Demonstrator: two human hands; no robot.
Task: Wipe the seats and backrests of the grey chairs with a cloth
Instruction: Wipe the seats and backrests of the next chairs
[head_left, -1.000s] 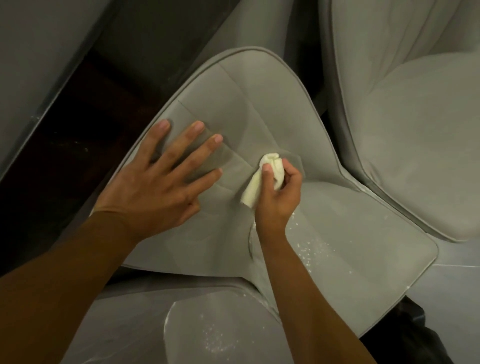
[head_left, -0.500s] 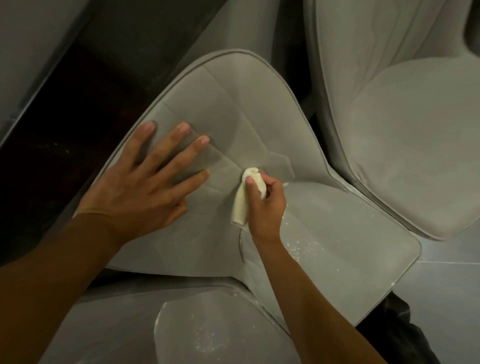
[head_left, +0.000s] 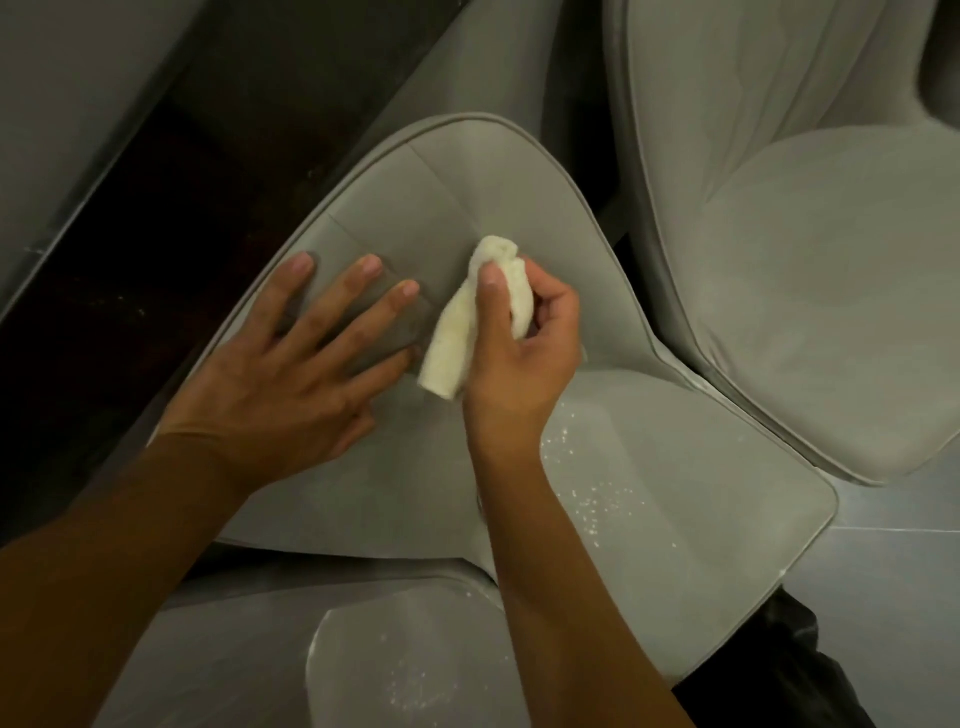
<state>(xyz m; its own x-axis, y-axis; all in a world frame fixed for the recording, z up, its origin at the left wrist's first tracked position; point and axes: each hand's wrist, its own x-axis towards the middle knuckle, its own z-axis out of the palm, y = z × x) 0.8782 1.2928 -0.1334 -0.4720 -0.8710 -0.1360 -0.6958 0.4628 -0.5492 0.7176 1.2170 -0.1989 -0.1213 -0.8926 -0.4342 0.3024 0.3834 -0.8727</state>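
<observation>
My left hand (head_left: 291, 384) lies spread on the grey upholstered backrest (head_left: 441, 197); my right hand (head_left: 519, 358) grips the bunched cream cloth (head_left: 457, 338), whose loose tail could scatter the white crumbs (head_left: 597, 493).

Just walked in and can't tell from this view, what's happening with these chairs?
A person is cleaning a grey chair. The right hand grips a bunched white cloth at the lower backrest, while the left hand lies flat on the backrest beside it. White crumbs are scattered on the seat, so it looks not yet wiped. A second grey chair stands to the right.
</observation>
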